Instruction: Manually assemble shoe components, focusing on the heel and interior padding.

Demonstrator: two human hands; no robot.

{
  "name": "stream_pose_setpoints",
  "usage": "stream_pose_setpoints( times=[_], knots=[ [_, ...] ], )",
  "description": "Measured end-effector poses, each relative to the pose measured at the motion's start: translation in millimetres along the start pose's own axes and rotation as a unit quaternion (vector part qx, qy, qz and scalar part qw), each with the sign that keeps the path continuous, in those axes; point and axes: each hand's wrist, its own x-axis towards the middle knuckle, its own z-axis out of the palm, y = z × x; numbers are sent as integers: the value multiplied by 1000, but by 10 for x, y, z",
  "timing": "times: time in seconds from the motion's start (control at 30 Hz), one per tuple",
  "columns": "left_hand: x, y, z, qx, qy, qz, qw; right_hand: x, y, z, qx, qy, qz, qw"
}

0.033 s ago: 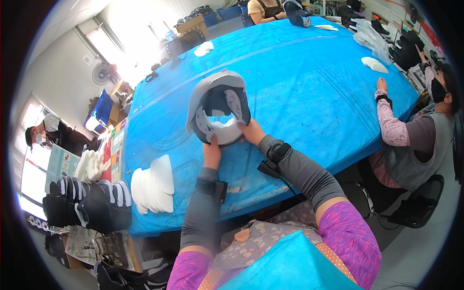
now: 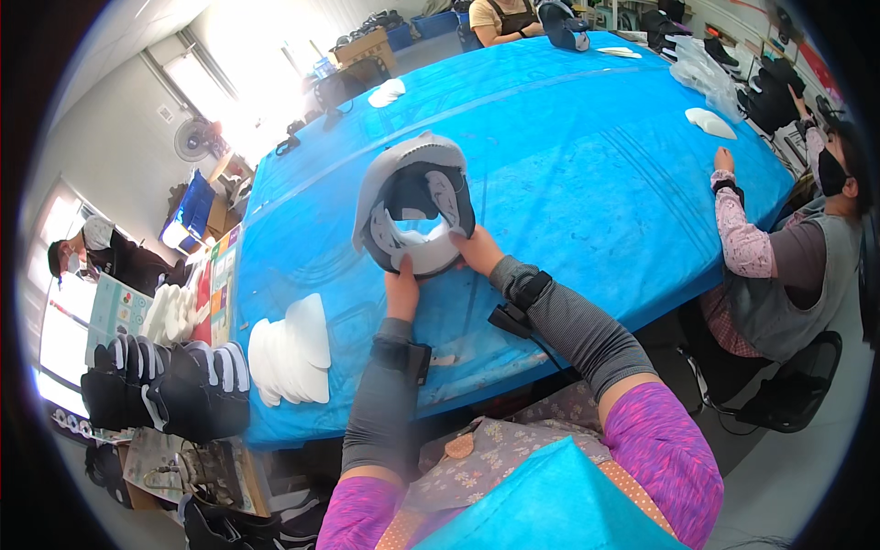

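A black and grey shoe upper (image 2: 417, 158) is held up over the blue-covered table, its opening turned toward me. White shows through the gap in its lower middle. On its lower left edge my left hand (image 2: 401, 291) grips with the thumb on the near face. My right hand (image 2: 478, 249) grips the lower right edge the same way. The far fingers of both hands are mostly hidden behind the upper. A fanned stack of white insole-shaped sheets (image 2: 291, 353) lies on the table to the left of my left forearm.
Blue sheeting covers the large table (image 2: 568, 183). Black shoe uppers (image 2: 188, 399) are lined up at its left edge, near white pieces (image 2: 170, 312). A co-worker (image 2: 788, 238) sits at the right, another stands at the far side (image 2: 502, 23), and one is at the left (image 2: 115, 252). More white sheets (image 2: 710, 122) lie at the right.
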Motion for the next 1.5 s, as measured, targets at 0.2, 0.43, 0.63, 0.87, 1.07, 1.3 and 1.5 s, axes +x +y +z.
stream_pose_setpoints(
  times=[0.2, 0.43, 0.63, 0.87, 1.07, 1.3, 1.5],
  knots=[
    [2, 31, -9, 12, 13, -2, 1000, 11, -2, 5, -2, -7, 5, 1000],
    [-57, 175, 57, -13, 33, -42, 998, -28, -95, -31, -3, -23, 27, 999],
    [-2, 42, -9, 28, 35, -7, 999, -23, -73, 1, -12, -16, 11, 1000],
    [-19, 83, 37, 9, 59, -6, 998, -13, -42, -21, -15, -11, 12, 1000],
    [-31, 155, 28, -26, 64, -41, 997, 4, -36, -31, -28, -24, 23, 999],
    [19, 24, -76, 83, 66, 3, 994, -8, -1, 10, -38, 0, -2, 999],
    [32, 38, -84, 187, 55, 35, 980, 40, 83, -15, -36, -11, -6, 999]
  ],
)
